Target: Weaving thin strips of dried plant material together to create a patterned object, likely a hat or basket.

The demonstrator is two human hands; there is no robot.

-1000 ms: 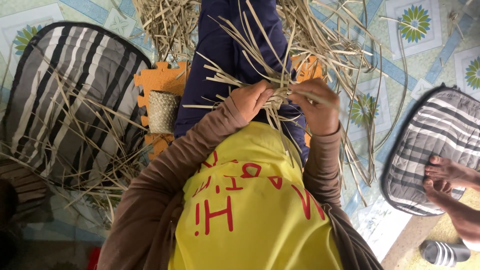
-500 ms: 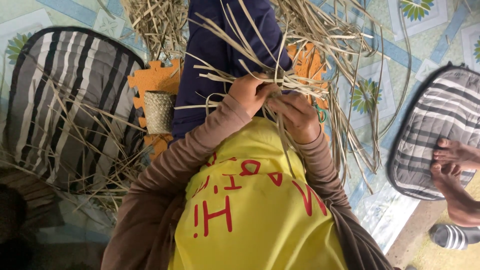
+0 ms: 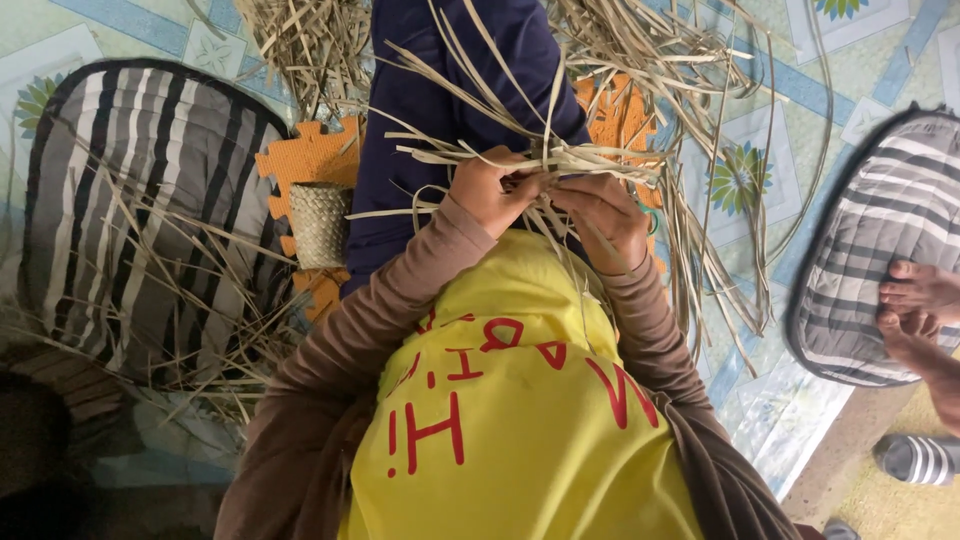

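Both pinched shut on the straw weaving [image 3: 548, 165], left hand [image 3: 487, 190] and right hand [image 3: 605, 215] flanking it, strips fanning away from the body

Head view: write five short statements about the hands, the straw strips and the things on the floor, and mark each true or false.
1. Both hands, the left hand and the right hand, grip the bundle of dry strips. True.
2. A small woven basket stands on the orange foam mat. True.
3. The striped cushion at the left is plain red. False: it is striped grey, black and white.
4. Another person's bare feet rest on a second striped cushion. True.
5. The basket lies in the person's lap. False: it is beside the leg.
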